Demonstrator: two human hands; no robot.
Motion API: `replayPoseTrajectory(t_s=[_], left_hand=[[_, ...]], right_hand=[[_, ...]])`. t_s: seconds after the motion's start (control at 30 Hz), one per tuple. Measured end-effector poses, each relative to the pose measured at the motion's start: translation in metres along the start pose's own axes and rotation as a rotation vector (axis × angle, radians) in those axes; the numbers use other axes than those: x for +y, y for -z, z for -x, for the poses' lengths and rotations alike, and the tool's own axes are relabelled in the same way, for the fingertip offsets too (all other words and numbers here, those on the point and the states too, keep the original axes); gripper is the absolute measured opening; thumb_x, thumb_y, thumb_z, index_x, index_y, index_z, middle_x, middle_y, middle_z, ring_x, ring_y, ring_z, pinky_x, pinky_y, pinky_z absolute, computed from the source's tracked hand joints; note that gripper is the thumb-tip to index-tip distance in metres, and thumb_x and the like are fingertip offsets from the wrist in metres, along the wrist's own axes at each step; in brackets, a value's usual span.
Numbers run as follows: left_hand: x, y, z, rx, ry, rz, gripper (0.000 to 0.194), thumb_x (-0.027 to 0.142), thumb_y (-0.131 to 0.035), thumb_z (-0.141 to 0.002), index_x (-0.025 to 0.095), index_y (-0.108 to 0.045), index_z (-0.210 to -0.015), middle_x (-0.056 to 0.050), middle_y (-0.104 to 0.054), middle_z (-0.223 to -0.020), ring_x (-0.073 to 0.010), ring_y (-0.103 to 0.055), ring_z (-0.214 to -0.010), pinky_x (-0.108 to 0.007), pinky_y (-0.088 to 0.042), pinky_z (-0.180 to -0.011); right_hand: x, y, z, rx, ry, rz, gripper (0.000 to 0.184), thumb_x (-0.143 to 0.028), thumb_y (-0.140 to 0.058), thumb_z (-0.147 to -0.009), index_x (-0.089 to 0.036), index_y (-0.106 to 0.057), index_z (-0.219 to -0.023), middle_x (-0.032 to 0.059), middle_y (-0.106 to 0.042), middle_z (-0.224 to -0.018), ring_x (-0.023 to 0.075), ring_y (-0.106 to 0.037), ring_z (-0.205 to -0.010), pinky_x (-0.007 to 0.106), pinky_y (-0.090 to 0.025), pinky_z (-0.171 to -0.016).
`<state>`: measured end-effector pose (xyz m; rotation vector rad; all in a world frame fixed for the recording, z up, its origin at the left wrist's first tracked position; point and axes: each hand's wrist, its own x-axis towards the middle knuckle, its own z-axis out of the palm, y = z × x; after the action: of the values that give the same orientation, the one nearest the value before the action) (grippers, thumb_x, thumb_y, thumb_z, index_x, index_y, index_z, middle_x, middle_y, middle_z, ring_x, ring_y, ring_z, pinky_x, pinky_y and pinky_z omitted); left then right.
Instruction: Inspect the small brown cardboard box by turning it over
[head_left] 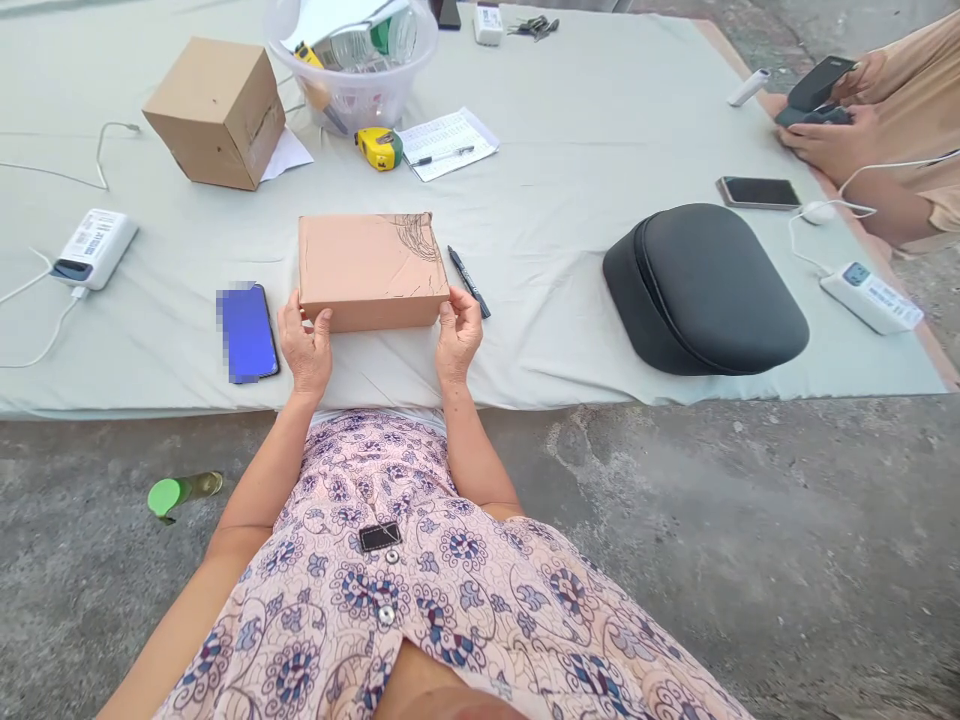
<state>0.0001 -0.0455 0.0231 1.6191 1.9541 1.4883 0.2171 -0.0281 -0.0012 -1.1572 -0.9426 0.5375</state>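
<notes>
A flat brown cardboard box (369,265) lies on the pale cloth (555,210) in front of me, with pen scribbles on its far right corner. My left hand (306,345) grips its near left corner, thumb on the front face. The near right corner is pinched by my right hand (457,335). A black pen (468,281) lies just right of the box. A phone (247,332) rests left of my left hand.
A cube-shaped cardboard box (217,110), a clear plastic tub (352,95), a yellow tape measure (379,148) and a paper with a pen (447,143) sit farther back. Right: a black case (701,290), a phone (757,192), a power bank (870,297). Another person's hands (825,140) hold a device.
</notes>
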Motion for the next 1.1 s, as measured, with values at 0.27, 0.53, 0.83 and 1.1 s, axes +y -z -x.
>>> replayPoseTrajectory(t_s=[0.27,0.53,0.83,1.1], left_hand=[[-0.005,0.000,0.000,0.010,0.014,0.067,0.090,0.087,-0.046,-0.084,0.015,-0.060,-0.136,-0.016,-0.065,-0.116,-0.0220,-0.064,-0.100,-0.031,-0.055,-0.080],[-0.006,0.000,0.002,-0.001,0.001,0.057,0.087,0.086,-0.044,-0.087,0.016,-0.059,-0.136,-0.016,-0.068,-0.118,-0.0221,-0.067,-0.102,-0.032,-0.057,-0.083],[0.009,-0.009,0.015,-0.202,0.167,0.367,0.085,0.069,-0.059,-0.090,0.022,-0.029,-0.155,-0.010,-0.073,-0.106,-0.0183,-0.072,-0.089,-0.031,-0.061,-0.081],[0.007,0.005,0.008,-0.356,0.009,-0.155,0.043,0.030,-0.064,-0.084,0.017,-0.072,-0.124,-0.018,-0.065,-0.120,-0.0346,-0.064,-0.118,-0.054,-0.052,-0.106]], right_hand=[[-0.004,0.008,-0.001,-0.034,-0.049,0.084,0.039,-0.056,-0.061,-0.089,-0.018,-0.067,-0.097,0.0053,-0.073,-0.094,0.0165,-0.067,-0.088,0.029,-0.055,-0.083],[-0.002,0.020,-0.001,-0.115,-0.060,0.326,0.038,-0.056,-0.058,-0.090,-0.019,-0.067,-0.087,0.0034,-0.074,-0.087,0.0170,-0.064,-0.085,0.031,-0.053,-0.087],[-0.063,0.024,-0.015,-0.029,0.362,0.259,0.026,-0.043,-0.055,-0.100,-0.023,-0.068,-0.110,0.0056,-0.066,-0.107,0.0195,-0.064,-0.108,0.043,-0.053,-0.104],[-0.099,-0.009,-0.015,-0.171,0.561,0.386,0.025,-0.042,-0.050,-0.104,-0.028,-0.071,-0.109,0.0064,-0.062,-0.110,0.0229,-0.061,-0.118,0.051,-0.047,-0.114]])
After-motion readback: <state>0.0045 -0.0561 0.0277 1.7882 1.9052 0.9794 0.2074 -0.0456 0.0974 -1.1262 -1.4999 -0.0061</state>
